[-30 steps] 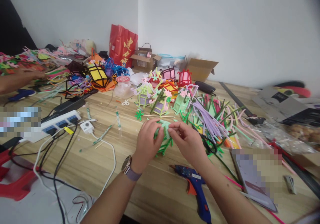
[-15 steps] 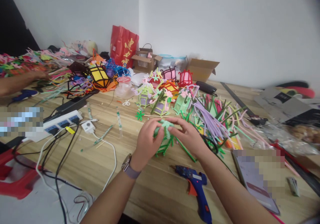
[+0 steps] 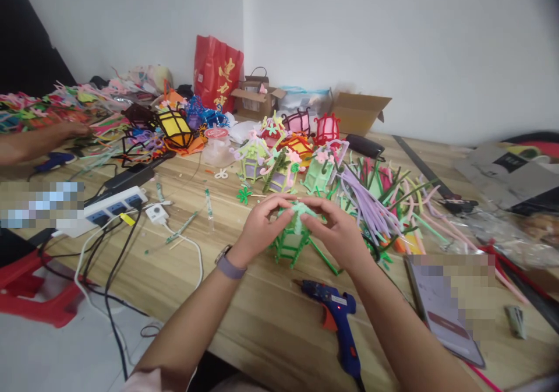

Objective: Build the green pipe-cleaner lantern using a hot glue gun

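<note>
A small green pipe-cleaner lantern [image 3: 292,236] is gripped from both sides at the middle of a cluttered wooden table [image 3: 244,322], standing on the tabletop with its long axis roughly upright and its peaked top caught between the two hands. The left hand [image 3: 261,224] is closed on the lantern's upper part from nine o'clock, a watch [image 3: 229,264] worn on its wrist; the right hand [image 3: 337,235] is closed on the same top from three o'clock, fingertips [image 3: 305,219] pinched at the peak. The frame's lower legs are left uncovered at six o'clock of the hands. Both hands are in contact with it, so neither can be called the nearer.

A blue glue gun [image 3: 335,321] is seen lying on the table at five o'clock from the lantern, near the right forearm but apart from it. Finished lanterns [image 3: 279,165] are grouped at twelve o'clock, and a loose heap of pipe cleaners [image 3: 384,200] is spread at two o'clock. A white power strip [image 3: 105,210] with trailing cables is placed at nine o'clock, well apart. Another person's arm [image 3: 39,141] is stretched over the table at the far left edge.
</note>
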Tool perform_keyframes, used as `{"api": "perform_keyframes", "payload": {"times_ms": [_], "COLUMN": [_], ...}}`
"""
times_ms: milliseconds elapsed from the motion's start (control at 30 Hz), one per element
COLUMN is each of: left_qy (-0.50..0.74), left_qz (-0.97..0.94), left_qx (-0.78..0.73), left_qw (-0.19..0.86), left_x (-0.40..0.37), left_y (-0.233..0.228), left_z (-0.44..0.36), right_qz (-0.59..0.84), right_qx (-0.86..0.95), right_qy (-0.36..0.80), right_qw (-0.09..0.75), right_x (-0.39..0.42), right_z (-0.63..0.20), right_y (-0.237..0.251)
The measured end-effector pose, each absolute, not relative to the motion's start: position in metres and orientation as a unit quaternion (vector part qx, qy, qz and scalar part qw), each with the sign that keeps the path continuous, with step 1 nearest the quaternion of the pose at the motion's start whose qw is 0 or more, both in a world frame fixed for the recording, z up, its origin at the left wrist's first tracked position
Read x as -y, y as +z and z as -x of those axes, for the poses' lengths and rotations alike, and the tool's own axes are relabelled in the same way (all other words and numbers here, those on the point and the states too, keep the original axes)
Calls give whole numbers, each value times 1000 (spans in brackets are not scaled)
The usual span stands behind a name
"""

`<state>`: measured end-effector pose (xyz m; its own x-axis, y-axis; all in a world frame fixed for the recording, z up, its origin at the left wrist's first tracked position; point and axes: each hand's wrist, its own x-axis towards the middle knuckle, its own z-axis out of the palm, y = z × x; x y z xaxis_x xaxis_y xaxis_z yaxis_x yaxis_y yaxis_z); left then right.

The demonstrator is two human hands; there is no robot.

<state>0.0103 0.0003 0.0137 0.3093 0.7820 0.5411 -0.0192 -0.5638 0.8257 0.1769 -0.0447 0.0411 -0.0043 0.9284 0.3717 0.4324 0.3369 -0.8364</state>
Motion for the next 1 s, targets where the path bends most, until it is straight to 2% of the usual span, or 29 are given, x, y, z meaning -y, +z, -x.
{"api": "perform_keyframes", "payload": {"times_ms": [133, 333, 1000], "left_qy": [531, 547, 539], "left_qz": [-708, -704, -696], "left_qx": [-277, -280, -300], "left_qw": [373, 357, 367], "left_x": [1, 9, 12], "left_y": [6, 0, 1], "left_z": [-14, -18, -17], "right_qz": [521, 522, 535], "right_qx": [662, 689, 671], "right_qy": [266, 202, 246], "right_qw": [469, 461, 451], "right_x": [44, 47, 49], "right_z": [-177, -176, -174], "right_y": [36, 38, 41]}}
